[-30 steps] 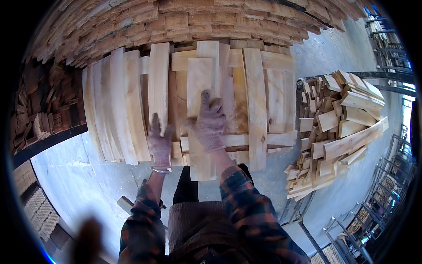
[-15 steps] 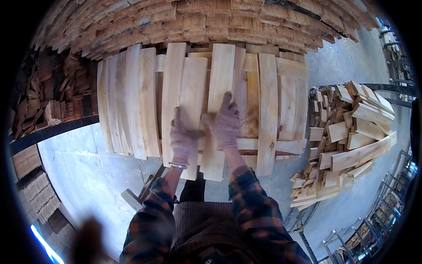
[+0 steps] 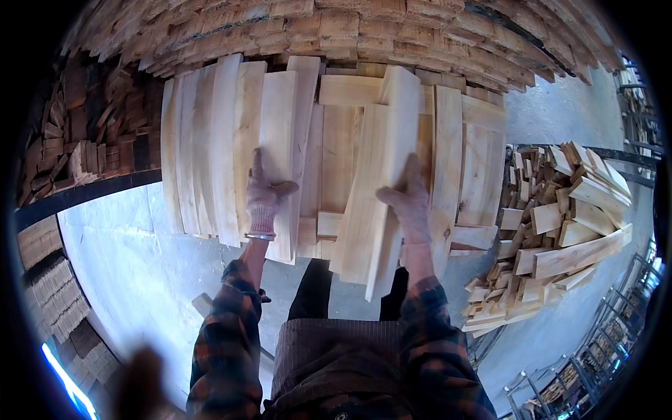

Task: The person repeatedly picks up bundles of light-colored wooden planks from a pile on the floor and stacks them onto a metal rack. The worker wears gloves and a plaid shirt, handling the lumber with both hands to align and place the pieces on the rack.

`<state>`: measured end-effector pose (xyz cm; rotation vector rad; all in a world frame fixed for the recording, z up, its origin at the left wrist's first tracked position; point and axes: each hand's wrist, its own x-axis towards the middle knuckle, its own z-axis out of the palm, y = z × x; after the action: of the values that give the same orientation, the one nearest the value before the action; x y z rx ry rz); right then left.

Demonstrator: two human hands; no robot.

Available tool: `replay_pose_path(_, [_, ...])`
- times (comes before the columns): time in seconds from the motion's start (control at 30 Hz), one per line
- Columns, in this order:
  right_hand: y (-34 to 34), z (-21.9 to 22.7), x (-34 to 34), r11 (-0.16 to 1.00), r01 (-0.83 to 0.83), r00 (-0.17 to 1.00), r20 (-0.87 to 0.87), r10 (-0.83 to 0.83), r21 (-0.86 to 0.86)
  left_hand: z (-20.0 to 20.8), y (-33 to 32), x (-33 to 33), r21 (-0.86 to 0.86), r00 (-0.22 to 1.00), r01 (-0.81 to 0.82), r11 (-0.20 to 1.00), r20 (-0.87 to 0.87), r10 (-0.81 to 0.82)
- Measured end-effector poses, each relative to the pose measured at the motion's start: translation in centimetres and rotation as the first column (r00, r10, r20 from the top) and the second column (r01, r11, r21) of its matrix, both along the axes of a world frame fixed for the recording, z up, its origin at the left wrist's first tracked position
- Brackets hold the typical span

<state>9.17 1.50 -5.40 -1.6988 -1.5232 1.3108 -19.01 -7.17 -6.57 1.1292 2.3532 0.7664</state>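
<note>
Pale wooden boards lie side by side across a stack in front of me. My left hand (image 3: 266,201), in a light knitted glove, grips a wooden board (image 3: 278,133) at the left of the middle; its thumb crosses the face and its fingers lie along the left edge. My right hand (image 3: 409,203), gloved too, holds another wooden board (image 3: 399,126) that is tilted up on its long edge, thumb on its near face. Against that one, to its left, leans a shorter board (image 3: 362,189). The fingertips behind the tilted board are partly hidden.
Rough brown wood pieces (image 3: 308,28) are stacked along the far side. Darker offcuts (image 3: 105,140) fill a bin at left. A pile of pale offcuts (image 3: 560,224) stands on a metal frame at right. Metal racks (image 3: 588,364) line the lower right.
My hands have moved apart from the middle. The left one shifted a board left against the row; the right one moved right with a board, which has tipped up on edge.
</note>
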Motion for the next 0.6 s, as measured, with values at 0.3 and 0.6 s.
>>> replay_pose_path(0.3, [3.2, -0.4, 14.0, 0.993, 0.058, 0.968, 0.248, -0.032, -0.101, -2.1, -0.4, 2.3, 0.195, 0.987, 0.127, 0.972, -0.123, -0.104])
replay_pose_path(0.6, [3.9, -4.7, 17.6, 0.982, -0.032, 0.995, 0.089, 0.049, -0.186, -1.0, 0.6, -0.3, -0.102, 0.996, 0.005, 0.995, -0.092, -0.015])
